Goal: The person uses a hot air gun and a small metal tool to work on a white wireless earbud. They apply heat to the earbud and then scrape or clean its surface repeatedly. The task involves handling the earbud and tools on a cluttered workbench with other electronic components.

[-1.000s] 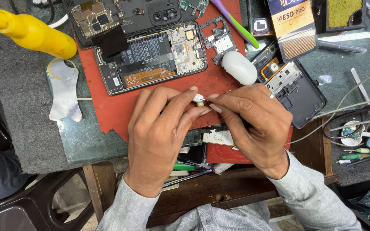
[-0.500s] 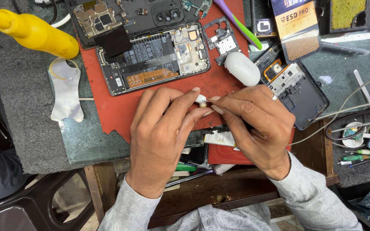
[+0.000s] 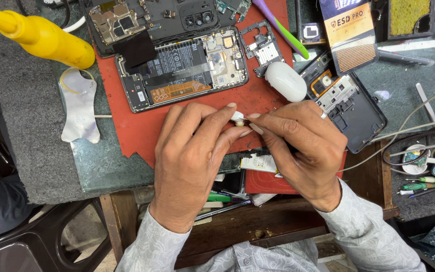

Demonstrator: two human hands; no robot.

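Your left hand (image 3: 192, 161) pinches a small white earbud-like plastic piece (image 3: 237, 119) between thumb and fingertips, and your right hand (image 3: 300, 146) is closed on a thin dark tool whose fine tip meets that piece; most of the tool is hidden inside your fist. The piece sits in the air just above the red rubber work mat (image 3: 127, 126), in front of the opened black smartphone with its exposed battery and boards (image 3: 182, 68), and near the white oval earbud case (image 3: 285, 80). To do this well, I judge you should keep both wrists braced low over the tabletop (image 3: 31, 151), hold the piece firmly but without crushing it, and work the tip in short light strokes so it cannot skid off toward your thumb. Keep the piece over the mat, since anything dropped there is easier to find. The yellow plastic squeeze bottle (image 3: 41, 38) lies well apart at the far left. Compared with half a second ago, your grips and the meeting point of tool and piece look unchanged; only the view has shifted slightly.
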